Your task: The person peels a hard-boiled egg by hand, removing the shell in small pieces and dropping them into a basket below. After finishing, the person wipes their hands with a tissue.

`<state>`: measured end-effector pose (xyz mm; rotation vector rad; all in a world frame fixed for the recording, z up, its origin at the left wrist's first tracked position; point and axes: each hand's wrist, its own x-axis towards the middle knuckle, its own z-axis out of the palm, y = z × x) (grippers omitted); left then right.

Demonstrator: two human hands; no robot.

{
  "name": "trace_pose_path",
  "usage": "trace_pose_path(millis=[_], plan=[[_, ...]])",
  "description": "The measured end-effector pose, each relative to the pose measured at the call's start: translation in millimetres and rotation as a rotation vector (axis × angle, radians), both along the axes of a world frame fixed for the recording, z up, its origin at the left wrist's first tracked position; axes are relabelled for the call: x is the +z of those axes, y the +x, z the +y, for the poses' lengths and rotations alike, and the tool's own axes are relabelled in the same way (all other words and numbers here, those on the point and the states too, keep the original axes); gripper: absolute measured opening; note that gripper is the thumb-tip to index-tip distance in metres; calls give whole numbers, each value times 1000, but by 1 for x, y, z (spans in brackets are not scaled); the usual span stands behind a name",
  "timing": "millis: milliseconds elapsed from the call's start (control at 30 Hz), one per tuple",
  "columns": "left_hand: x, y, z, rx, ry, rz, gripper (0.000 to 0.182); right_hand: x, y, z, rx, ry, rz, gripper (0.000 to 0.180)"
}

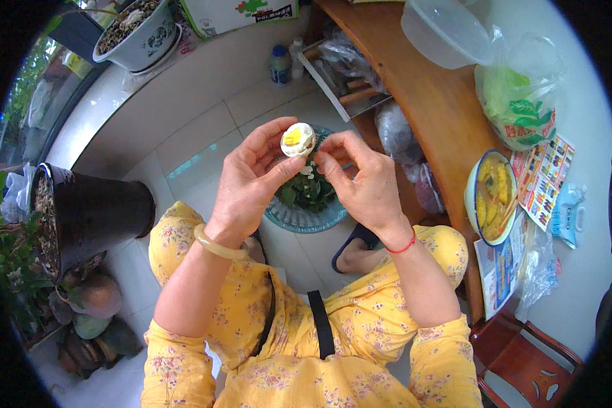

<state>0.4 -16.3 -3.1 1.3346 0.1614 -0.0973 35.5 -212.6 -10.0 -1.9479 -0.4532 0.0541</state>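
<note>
Between the thumb and fingers of my left hand (pixel 257 171) is a small round white piece with a yellow centre (pixel 298 139), which looks like a cut boiled egg. Close to its right side, my right hand (pixel 359 178) has thumb and fingertips brought together; whether anything small is pinched there cannot be told. Below both hands, a ribbed blue-green basin (pixel 306 224) stands on the tiled floor between my feet. Green leaves with small white flowers or buds (pixel 308 191) lie in it, partly hidden by the hands.
At the right, a wooden table (pixel 413 66) bears a clear plastic container (pixel 446 35), a bagged green vegetable (pixel 515 102) and an enamel bowl of yellow food with chopsticks (pixel 491 199). A black plant pot (pixel 97 204) is at the left, a red-brown chair (pixel 530 357) lower right.
</note>
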Motion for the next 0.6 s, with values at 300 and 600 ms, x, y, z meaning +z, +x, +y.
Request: trace_pose_path(millis=[300, 600], plan=[[-1, -1, -3, -53, -74, 34, 52, 4, 3, 1, 22, 42, -314, 32], [2, -1, -7, -105, -90, 25, 53, 7, -1, -1, 3, 69, -280, 29]])
